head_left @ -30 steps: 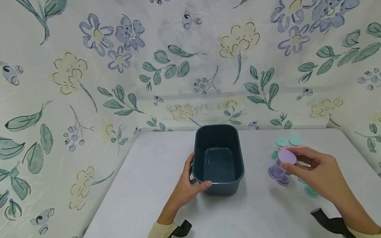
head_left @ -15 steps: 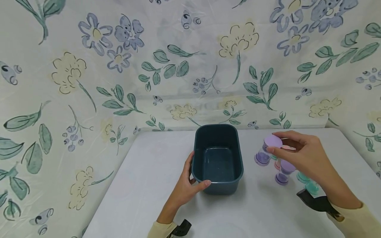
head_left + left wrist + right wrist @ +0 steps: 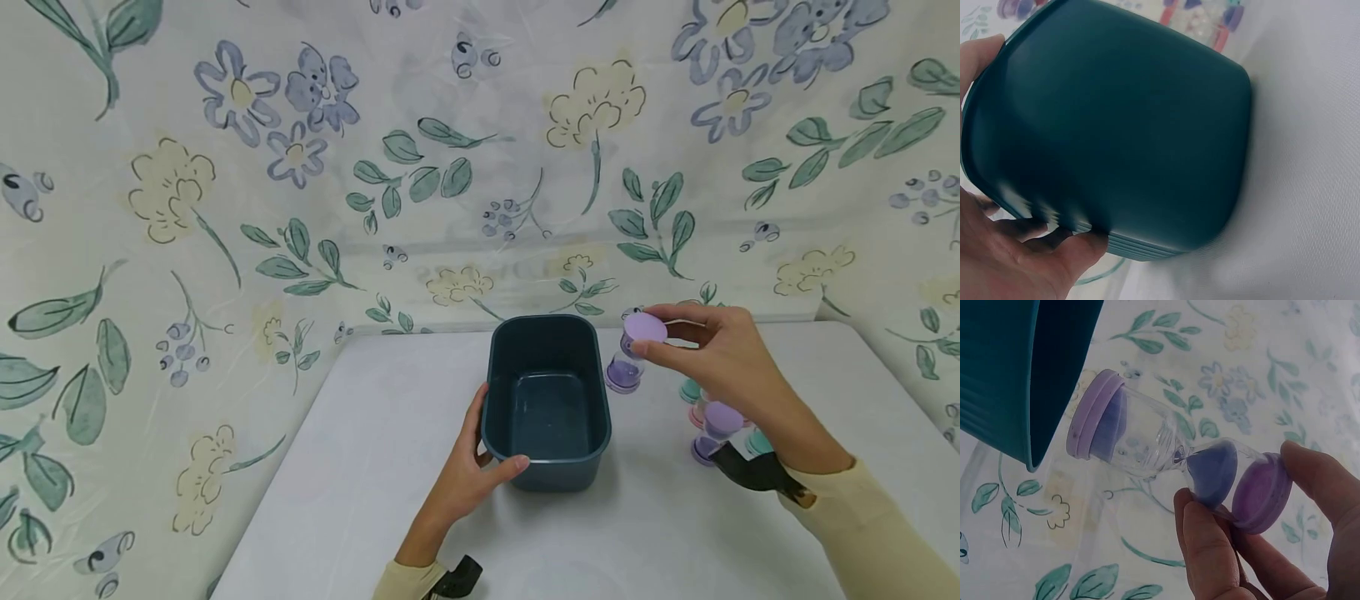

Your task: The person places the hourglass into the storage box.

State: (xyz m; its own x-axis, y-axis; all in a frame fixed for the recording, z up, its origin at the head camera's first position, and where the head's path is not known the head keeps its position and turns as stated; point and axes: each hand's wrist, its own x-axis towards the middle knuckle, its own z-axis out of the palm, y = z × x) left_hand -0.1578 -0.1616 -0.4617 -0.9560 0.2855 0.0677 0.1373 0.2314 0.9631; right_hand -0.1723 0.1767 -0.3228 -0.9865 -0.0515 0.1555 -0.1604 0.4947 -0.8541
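Observation:
A dark teal plastic bin (image 3: 546,475) stands on the white table, and nothing shows inside it. My left hand (image 3: 468,475) grips its near left corner, thumb over the rim and fingers along the side. Just right of the bin, my right hand (image 3: 712,346) pinches a purple hourglass (image 3: 626,367) by its upper cap. In the right wrist view, that hourglass (image 3: 1147,434) has clear glass bulbs, lilac caps and purple sand in both bulbs. Its far cap points toward the bin's rim.
Another purple hourglass (image 3: 720,425) stands on the table (image 3: 390,417) below my right forearm. Teal and pink hourglasses are partly hidden behind that hand and wrist. A floral cloth (image 3: 300,250) hangs at the back and sides.
My right hand has lifted the purple hourglass from the group and carried it left, up to the bin's right side. My left hand keeps its hold on the bin.

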